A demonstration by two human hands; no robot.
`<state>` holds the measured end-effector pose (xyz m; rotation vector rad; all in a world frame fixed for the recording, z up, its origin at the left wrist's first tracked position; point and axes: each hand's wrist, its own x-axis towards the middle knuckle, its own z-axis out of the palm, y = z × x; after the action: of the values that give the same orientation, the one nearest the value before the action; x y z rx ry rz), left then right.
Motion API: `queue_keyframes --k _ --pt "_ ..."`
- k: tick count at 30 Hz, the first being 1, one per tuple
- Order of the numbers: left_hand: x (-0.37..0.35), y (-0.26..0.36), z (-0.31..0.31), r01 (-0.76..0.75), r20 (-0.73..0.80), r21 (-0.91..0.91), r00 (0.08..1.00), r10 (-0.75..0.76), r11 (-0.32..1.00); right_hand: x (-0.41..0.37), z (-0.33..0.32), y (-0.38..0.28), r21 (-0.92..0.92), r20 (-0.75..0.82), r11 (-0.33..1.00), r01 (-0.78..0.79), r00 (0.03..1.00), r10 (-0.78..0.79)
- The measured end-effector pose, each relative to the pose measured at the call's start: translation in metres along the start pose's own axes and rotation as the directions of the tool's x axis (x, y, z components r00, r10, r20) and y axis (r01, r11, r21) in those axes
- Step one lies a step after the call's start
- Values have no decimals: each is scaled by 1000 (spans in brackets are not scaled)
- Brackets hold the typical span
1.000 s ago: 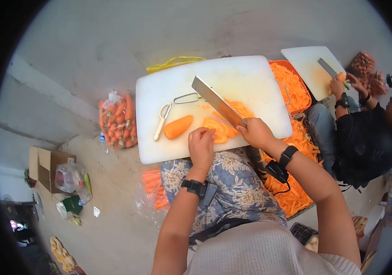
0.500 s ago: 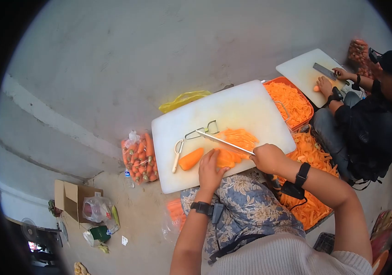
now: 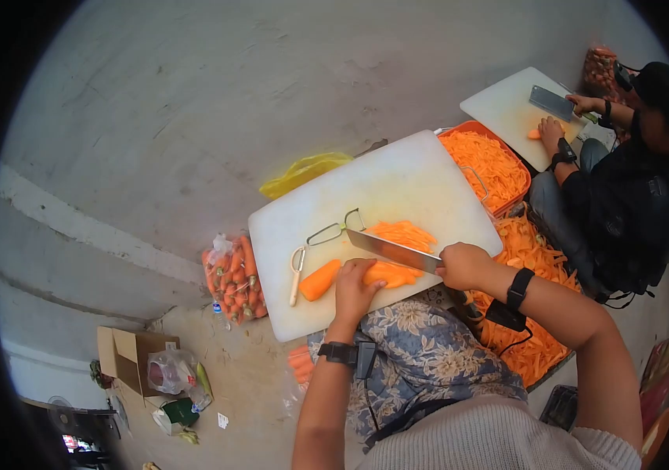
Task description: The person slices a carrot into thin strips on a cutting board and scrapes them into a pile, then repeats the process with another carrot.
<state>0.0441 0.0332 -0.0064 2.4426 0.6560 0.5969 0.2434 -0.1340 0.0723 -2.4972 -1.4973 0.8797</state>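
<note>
My right hand [image 3: 461, 266] is closed round the handle of a cleaver [image 3: 393, 250], its blade pointing left over the white cutting board [image 3: 303, 215]. Under the blade's near side lie carrot slices [image 3: 391, 273], with cut carrot strips [image 3: 405, 233] on its far side. My left hand [image 3: 356, 287] rests on the left end of the slices, fingers bent down on them. Left of it sits a larger carrot piece [image 3: 320, 280], beside a white-handled peeler [image 3: 295, 278]. A green-handled peeler [image 3: 334, 229] lies beyond, near the blade tip.
A red tray [image 3: 528, 178] and a crate of carrot shreds [image 3: 518, 333] stand right. A co-worker [image 3: 632, 172] holds a cleaver at another board [image 3: 499, 94]. Bagged carrots [image 3: 232, 282], a yellow bag [image 3: 303, 175] and a cardboard box [image 3: 127, 356] lie left.
The cleaver's blade has turned, showing its broad face, and its tip has shifted right. The whole view has shifted slightly. The co-worker's cleaver blade also shows broader.
</note>
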Motion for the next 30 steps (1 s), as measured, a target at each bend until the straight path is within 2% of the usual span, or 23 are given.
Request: queue_keyframes --k 2,4,6,8,9,11,12,14,15,17,20,22,26,30 --pt "-5 10 11 76 13 -136 997 -75 988 5 2 1 30 -17 1000 -1 1000 2" --pt "-10 17 18 103 8 -133 995 -103 986 7 6 3 108 -63 994 -6 998 13" --pt "-11 21 19 130 0 -135 991 -131 982 8 11 3 101 -64 995 6 998 0" --pt "-14 27 17 60 -129 13 990 -58 998 6 14 2 95 -62 995 21 998 -15" --pt "-16 28 17 63 -132 14 989 -61 998 4 13 1 69 -68 997 40 997 -35" --pt "-21 31 16 -7 -251 90 968 30 996 3 14 -1 43 -79 997 62 995 -59" --pt "-23 34 16 -9 -252 95 967 33 995 3 17 0 67 -97 997 47 994 -40" --pt "-27 38 17 -161 -210 83 962 175 984 4 23 3 90 -119 995 34 993 -24" --pt "-27 40 18 -163 -214 86 960 178 983 5 25 6 121 -135 992 24 991 -7" --pt "-26 42 20 -217 -100 62 970 222 974 8 28 11 151 -154 988 16 988 8" --pt "-25 38 23 -195 -104 62 974 200 979 8 25 15 186 -207 981 51 978 -12" --pt "-25 37 23 -197 -117 64 972 203 978 0 17 18 26 -216 998 59 975 -52" --pt "-27 40 25 -172 -158 55 971 179 984 -34 8 20 -74 -260 994 82 961 -99" --pt "-21 42 24 -154 -157 75 974 164 985 -59 14 25 -62 -353 991 121 926 -135"
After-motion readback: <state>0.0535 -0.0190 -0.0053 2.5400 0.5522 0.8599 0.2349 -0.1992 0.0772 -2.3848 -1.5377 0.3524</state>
